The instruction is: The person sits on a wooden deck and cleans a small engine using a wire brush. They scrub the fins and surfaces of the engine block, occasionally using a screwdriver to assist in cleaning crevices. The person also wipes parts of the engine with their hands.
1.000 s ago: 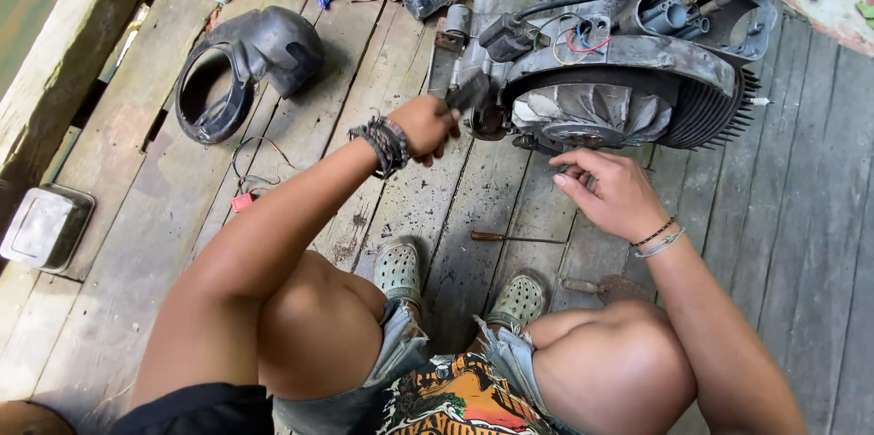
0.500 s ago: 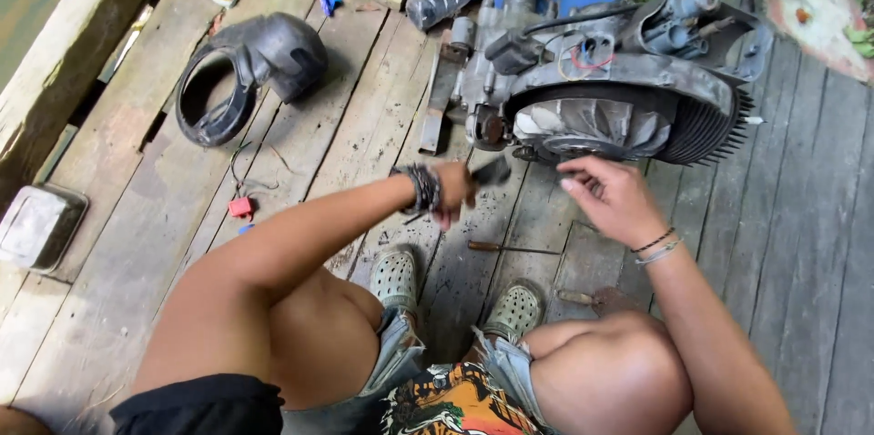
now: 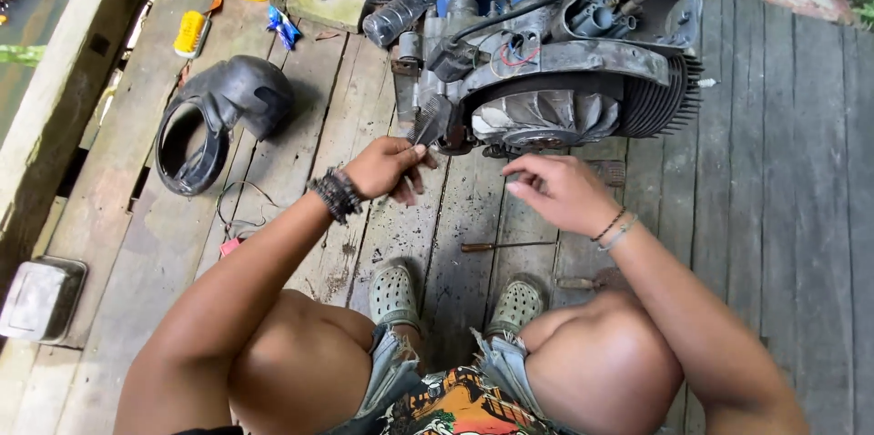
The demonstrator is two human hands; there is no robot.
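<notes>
A small grey metal part [image 3: 421,130] sits pinched in the left hand [image 3: 387,167], just before a grimy finned engine [image 3: 555,80] lying on planks [image 3: 783,171].

Engine [image 3: 555,80] blocked my way fwd; pots behind it. Screwdriver [image 3: 505,246] lay betw. my knees. Black cover [image 3: 218,121] sat far left w/ open planks [image 3: 783,171] on the right.
</notes>
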